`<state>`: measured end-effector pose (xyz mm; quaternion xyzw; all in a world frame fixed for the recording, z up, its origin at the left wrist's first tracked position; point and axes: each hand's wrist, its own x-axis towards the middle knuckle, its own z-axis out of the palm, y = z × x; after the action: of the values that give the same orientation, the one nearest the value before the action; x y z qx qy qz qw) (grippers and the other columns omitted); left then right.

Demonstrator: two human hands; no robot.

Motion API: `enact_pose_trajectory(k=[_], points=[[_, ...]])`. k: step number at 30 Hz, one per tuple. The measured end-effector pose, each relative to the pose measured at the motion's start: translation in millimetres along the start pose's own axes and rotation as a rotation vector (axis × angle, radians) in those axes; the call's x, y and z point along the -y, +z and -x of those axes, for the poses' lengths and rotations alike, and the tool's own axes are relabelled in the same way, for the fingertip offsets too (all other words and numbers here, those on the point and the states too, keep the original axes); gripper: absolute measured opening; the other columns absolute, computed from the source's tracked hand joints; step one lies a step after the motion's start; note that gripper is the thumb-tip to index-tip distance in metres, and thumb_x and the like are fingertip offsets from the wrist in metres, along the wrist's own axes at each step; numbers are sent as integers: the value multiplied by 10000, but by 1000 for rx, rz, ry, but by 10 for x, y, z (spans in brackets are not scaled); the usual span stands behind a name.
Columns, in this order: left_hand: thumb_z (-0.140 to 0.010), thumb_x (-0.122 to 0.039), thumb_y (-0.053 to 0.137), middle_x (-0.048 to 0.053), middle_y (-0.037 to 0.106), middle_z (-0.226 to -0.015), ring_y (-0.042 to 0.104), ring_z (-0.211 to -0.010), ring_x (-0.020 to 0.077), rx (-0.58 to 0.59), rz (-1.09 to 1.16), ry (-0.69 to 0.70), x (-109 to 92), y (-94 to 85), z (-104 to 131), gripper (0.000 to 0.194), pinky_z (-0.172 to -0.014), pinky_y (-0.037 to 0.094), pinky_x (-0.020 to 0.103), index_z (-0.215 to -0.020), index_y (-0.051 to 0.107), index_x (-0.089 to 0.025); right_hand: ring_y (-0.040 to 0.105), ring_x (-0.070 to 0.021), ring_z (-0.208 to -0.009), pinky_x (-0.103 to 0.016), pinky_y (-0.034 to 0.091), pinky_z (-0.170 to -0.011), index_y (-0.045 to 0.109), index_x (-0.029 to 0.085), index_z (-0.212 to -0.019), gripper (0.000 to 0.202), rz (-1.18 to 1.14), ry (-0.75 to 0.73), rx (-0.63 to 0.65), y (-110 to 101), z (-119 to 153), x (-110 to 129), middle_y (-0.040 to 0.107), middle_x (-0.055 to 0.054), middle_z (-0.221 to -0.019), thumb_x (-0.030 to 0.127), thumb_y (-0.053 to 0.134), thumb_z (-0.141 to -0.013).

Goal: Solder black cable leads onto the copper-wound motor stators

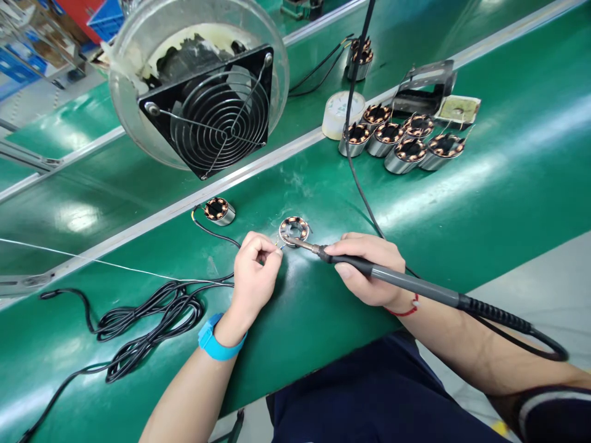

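A soldering iron (392, 275) lies in my right hand (369, 264), the fingers closed round its grip. Its tip reaches a motor stator (294, 230) with copper windings, and wisps of smoke hang around there. My left hand (257, 264), wearing a blue wrist strap (220, 338), pinches thin wires just left of that stator; small yellow and blue bits show by the fingertips. From the left, a thin silvery wire (115, 263) and a black cable (217, 234) run towards this hand; the hand hides where they end. Another stator (220, 211) with leads stands beyond it.
An exhaust fan (217, 117) in a clear round housing overhangs the green bench. At the right back stand several stators (406, 154), a tape roll (342, 115) and a black holder (422, 89). Coiled black cables (152, 314) lie at left. The iron's cord (351, 166) hangs across the bench.
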<state>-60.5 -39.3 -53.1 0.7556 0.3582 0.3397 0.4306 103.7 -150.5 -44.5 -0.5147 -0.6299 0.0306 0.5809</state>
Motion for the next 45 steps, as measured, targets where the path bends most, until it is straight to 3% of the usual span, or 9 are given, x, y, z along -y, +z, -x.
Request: enact_pose_trajectory(k=[8, 15, 20, 24, 31, 35, 38, 41, 45], points=[[-708, -103, 568, -15, 515, -683, 494, -682, 113, 0, 6, -15, -12, 0, -1, 140, -627, 387, 243, -601, 523, -181, 586, -133, -624, -262, 510, -574, 623, 177, -1037, 177, 37, 42, 70, 42, 6, -28, 667, -32, -772, 186, 578, -867], [-709, -127, 568, -13, 521, -687, 493, -678, 114, 5, -3, -36, -8, -4, -6, 129, -614, 386, 239, -601, 523, -181, 632, -174, -1104, -278, 526, -943, 534, 190, -1279, 355, 55, 77, 206, 0, -134, -5, 651, -66, -1222, 228, 568, -927], [-713, -128, 556, -15, 517, -688, 487, -674, 112, 11, -4, -45, -34, -15, -7, 126, -616, 385, 238, -605, 516, -180, 688, -139, -906, -247, 550, -801, 551, 226, -1222, 276, 17, 216, 371, 16, -399, -35, 703, -12, -1055, 214, 468, -959], [-711, -139, 560, -14, 514, -688, 487, -672, 113, 4, -5, -54, -48, -17, -7, 123, -609, 383, 236, -606, 512, -180, 656, -179, -925, -323, 506, -852, 537, 231, -1193, 309, 66, 150, 507, 105, -478, -148, 695, -5, -991, 177, 543, -889], [-727, -133, 567, -9, 504, -699, 485, -677, 107, 3, -3, -53, -40, -13, 5, 141, -606, 389, 232, -604, 509, -172, 620, -176, -912, -331, 470, -846, 496, 202, -1167, 340, -4, 130, 355, 237, -319, -228, 678, -13, -928, 100, 500, -843], [-716, -221, 640, -24, 518, -730, 498, -563, 83, 72, 224, -302, -87, -68, -6, 121, -521, 420, 228, -740, 530, -175, 617, -184, -948, -352, 456, -870, 476, 210, -1197, 370, 20, 114, 299, 231, -282, -248, 693, -14, -950, 93, 478, -847], [-690, -321, 715, -6, 596, -755, 573, -542, 105, 290, 490, -643, -142, -156, -49, 301, -530, 498, 262, -870, 526, -170, 589, -217, -1038, -402, 452, -907, 447, 196, -1238, 432, 47, 88, 323, 244, -274, -312, 664, -69, -1100, 120, 503, -817], [-691, -405, 740, 34, 631, -734, 574, -521, 100, 490, 637, -798, -170, -241, -103, 345, -519, 498, 253, -816, 569, -133, 549, -251, -1111, -446, 437, -951, 459, 187, -1229, 456, 71, 69, 432, 293, -271, -376, 621, -104, -1174, 142, 533, -781], [-682, -409, 744, -20, 538, -605, 379, -421, 29, 322, 656, -774, -164, -280, -145, 323, -375, 248, 162, -745, 585, -135, 557, -249, -961, -430, 450, -878, 497, 177, -1169, 450, 145, 82, 454, 336, -271, -355, 650, -85, -1026, 85, 512, -729]])
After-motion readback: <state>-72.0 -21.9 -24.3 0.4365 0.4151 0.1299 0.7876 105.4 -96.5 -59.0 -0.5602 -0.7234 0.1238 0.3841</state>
